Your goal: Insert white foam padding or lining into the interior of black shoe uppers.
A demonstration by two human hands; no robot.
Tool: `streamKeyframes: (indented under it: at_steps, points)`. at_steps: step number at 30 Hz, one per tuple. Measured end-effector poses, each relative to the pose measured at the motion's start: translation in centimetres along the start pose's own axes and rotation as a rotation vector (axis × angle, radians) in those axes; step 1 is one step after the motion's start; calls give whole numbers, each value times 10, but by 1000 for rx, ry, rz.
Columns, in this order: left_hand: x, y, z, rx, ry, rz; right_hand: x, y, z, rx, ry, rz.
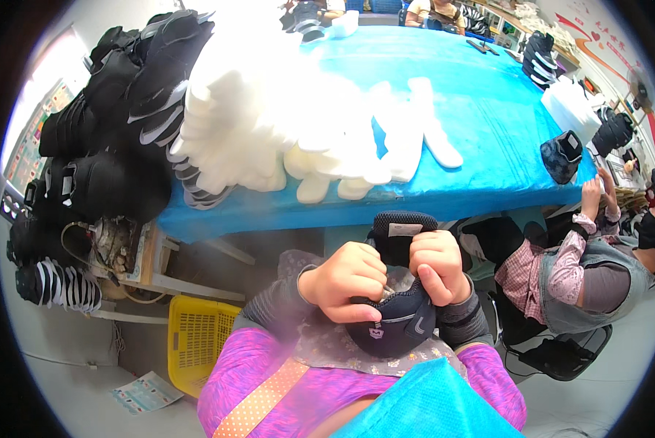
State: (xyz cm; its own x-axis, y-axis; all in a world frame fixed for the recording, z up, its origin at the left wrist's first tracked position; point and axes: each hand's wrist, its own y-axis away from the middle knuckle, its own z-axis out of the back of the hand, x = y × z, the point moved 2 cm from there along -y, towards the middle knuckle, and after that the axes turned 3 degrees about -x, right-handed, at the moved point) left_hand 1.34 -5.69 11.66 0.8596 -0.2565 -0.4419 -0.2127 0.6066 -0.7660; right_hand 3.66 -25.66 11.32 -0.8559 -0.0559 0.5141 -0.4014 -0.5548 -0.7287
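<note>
L hand (348,281): curled, gripping blk shoe upper (391,334) | R hand (438,267): curled, gripping same upper, opp. side

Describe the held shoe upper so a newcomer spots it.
Start at the blue-covered table. Before its near edge, the left hand and right hand grip the dark shoe upper. Unlike the stacked dark uppers farther left, it is single and handheld.

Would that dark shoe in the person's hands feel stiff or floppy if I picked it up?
The shoe is probably bendy: its rim curves between the left hand and right hand. Its mesh flap may be somewhat springy, since its rounded end spreads flat above them. Slipping seems unlikely, as that mesh looks textured.
</note>
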Motion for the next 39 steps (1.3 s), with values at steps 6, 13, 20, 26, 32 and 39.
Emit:
streamKeyframes:
  at_steps: [6,13,20,26,32,39]
  points:
    - [6,6,-1,-123,-184,52,17,-18,8,60,131,71]
    - [19,8,-16,-159,-66,-9,16,-9,-20,91,-91,73]
    - [22,9,-27,-483,-113,-171,19,-19,-26,-61,-134,165]
    - [22,23,-13,-736,-769,104,17,1,-20,-224,433,85]
    - [-13,42,-32,-664,-624,331,11,7,-38,-315,515,133]
    - [-16,90,-30,-501,-58,406,-2,-3,-90,-320,433,341]
